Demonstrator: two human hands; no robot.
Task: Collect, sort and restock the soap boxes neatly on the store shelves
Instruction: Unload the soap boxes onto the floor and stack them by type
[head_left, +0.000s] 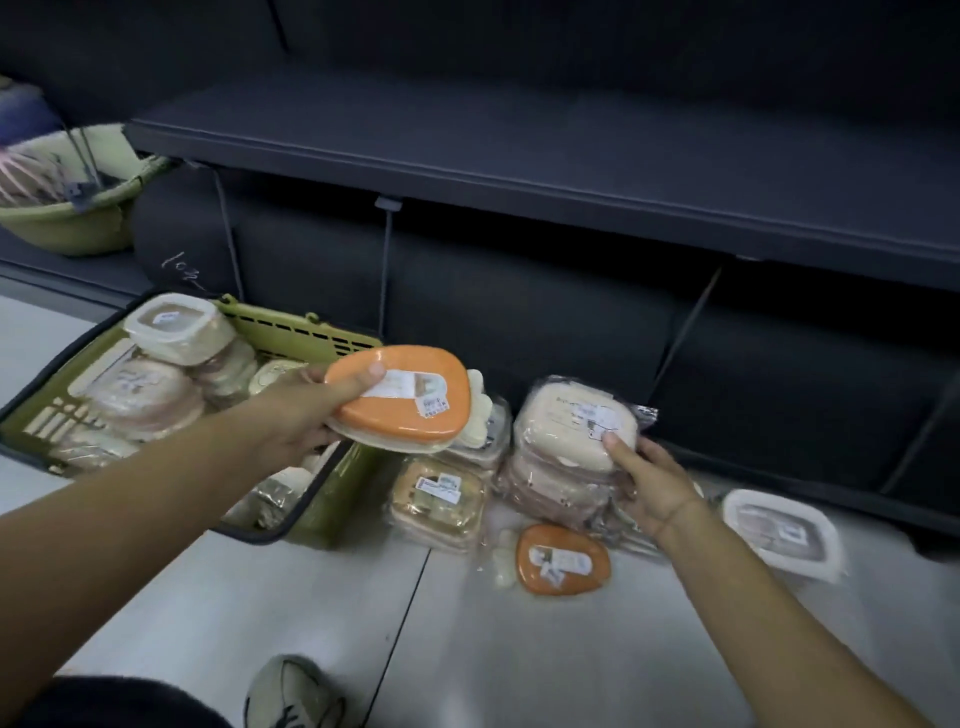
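Two hands in use, well apart. Left hand (306, 410) grips an orange soap box (402, 397): thumb on the lid, fingers under it, box held in the air over the right edge of the green basket (311, 332). White label on the lid faces up.

Right hand (649, 483) holds the cream soap box (576, 426) on top of a pile of wrapped boxes on the floor, thumb on its lid, fingers curled round the near side. Fingertips partly hidden.

Basket sits on the floor (260, 597) at left, full of wrapped soap boxes; a clear-lidded box (174, 325) sits on top at the back corner. Between basket and cream pile: a short stack of tan wrapped boxes (439, 499). Second orange box (563, 558) lies flat on the tiles just in front of the piles. Clear-lidded tub (779, 530) lies on the floor right of the right hand.

Dark shelf (519, 156) runs above, with nothing on the part in view. Another green basket (67, 223) is at upper left. Shoe (291, 691) at bottom edge.
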